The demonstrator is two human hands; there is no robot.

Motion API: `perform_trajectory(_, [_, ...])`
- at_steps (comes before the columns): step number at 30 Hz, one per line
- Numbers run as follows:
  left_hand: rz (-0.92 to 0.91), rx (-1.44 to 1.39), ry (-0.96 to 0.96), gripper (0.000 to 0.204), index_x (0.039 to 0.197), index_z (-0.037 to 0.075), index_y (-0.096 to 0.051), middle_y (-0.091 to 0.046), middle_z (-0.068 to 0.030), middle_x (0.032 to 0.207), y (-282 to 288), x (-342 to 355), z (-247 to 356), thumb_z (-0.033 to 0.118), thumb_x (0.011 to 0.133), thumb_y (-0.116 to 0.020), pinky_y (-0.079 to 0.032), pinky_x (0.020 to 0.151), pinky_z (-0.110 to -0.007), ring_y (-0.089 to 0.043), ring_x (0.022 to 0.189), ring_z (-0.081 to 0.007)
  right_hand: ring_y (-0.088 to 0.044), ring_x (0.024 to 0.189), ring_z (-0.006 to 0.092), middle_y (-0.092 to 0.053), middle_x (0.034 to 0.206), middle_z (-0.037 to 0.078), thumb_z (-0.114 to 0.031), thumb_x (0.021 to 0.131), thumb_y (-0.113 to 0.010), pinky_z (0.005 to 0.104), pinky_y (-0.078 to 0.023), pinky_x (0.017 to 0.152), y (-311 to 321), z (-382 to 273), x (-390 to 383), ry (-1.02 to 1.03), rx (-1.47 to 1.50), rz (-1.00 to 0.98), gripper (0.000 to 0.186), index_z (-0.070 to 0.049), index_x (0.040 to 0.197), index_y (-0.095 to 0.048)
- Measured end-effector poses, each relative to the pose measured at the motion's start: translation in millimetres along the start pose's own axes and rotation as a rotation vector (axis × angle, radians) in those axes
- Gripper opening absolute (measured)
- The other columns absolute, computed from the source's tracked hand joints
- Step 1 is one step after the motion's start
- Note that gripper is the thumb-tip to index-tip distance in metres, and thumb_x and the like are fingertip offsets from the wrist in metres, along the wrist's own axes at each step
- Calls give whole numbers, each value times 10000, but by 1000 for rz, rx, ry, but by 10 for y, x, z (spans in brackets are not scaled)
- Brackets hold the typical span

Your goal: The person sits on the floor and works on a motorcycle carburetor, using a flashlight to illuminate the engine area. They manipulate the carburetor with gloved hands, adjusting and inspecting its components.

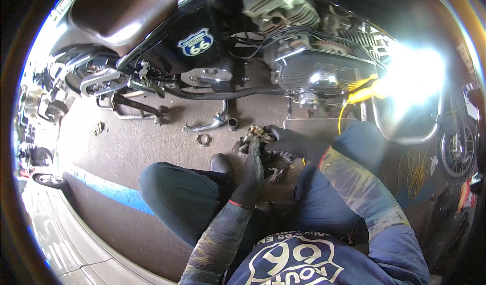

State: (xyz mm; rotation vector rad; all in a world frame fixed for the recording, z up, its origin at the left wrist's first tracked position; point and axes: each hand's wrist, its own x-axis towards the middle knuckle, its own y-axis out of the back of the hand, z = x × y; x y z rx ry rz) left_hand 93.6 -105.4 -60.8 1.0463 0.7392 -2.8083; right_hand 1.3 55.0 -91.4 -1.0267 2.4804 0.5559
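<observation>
Both my hands wear dark gloves and meet over the floor between my knees. My left hand (253, 164) is closed round a small metal engine part (257, 132) with brass-coloured bits, which looks like a carburetor. From the right, my right hand (289, 142) reaches across to the same part, its fingers bent against it; whether they pinch something small is hidden. Below the hands, a loose metal piece (276, 174) shows partly. Beyond them lie a ring-shaped clamp (203, 140), a short dark sleeve (233, 123) and a bent metal lever (207, 126).
A black motorcycle (243, 90) stands across the far side, its finned engine (309, 75) exposed. At right, a yellow work lamp (362, 94) glares brightly, its cord hanging down. Coiled yellow cord (417, 176) lies farther right. A pale car (76, 234) stands at lower left, near a blue floor stripe (114, 193).
</observation>
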Motion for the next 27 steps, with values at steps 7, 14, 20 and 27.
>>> perform_trajectory(7, [-192, 295, -193, 540, 1514, 78, -520, -669, -106, 1313, 22, 61, 305, 444, 1130, -415, -520, 964, -386, -653, 1162, -196, -669, 1167, 277, -662, 1342, 233, -401, 907, -777, 384, -534, 1000, 139, -418, -284, 40, 124, 240, 856, 23, 1547, -400])
perform_trajectory(14, [-473, 847, -785, 460, 1537, -2, -499, -582, -221, 1484, -168, 39, 185, 166, 1120, -402, -433, 1157, -448, -557, 1352, -345, -686, 1130, 427, -570, 1400, 314, -381, 879, -731, 489, -552, 983, -124, -840, -1285, -159, -83, 585, 877, 42, 1552, -360])
perform_trajectory(20, [-785, 1141, -983, 445, 1495, -26, -539, -627, -182, 1423, -239, 270, 353, 175, 1119, -412, -463, 1116, -383, -592, 1302, -265, -623, 1212, 468, -541, 1394, 329, -368, 855, -739, 518, -535, 998, -334, -603, -1676, 149, -221, 1029, 875, 57, 1530, -381])
perform_trajectory(27, [-905, 162, -7, 551, 1563, 10, -441, -563, -220, 1478, 16, 1036, 326, 281, 1087, -501, -451, 1153, -520, -580, 1316, -336, -619, 1173, 529, -525, 1381, 341, -376, 908, -760, 560, -535, 977, -374, -634, -2162, 416, -191, 1214, 716, 23, 1436, -488])
